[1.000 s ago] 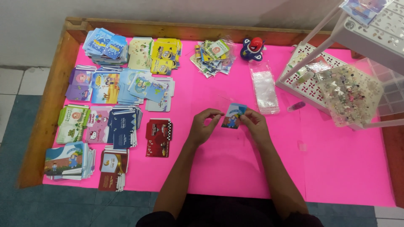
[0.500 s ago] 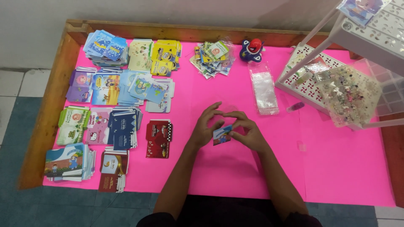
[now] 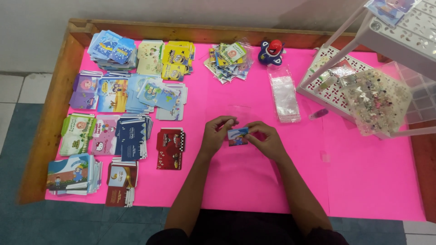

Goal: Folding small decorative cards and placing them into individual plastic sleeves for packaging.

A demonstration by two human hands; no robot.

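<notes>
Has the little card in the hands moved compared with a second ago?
Yes. The small card has come down toward the person, farther from the clear sleeve stack.

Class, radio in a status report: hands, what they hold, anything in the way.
Both hands, left and right, pinching small card above pink table. Nothing in the way.

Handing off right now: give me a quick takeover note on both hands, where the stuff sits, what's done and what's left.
Left hand and right hand together pinch one small blue card above the pink sheet.
Clear sleeves lie just beyond the hands, next to the white rack.
Sorted card piles sit at the left.
Done: cannot tell how many cards are sleeved.
Left: the held card shows no clear sleeve yet; the piles look unsleeved.
</notes>
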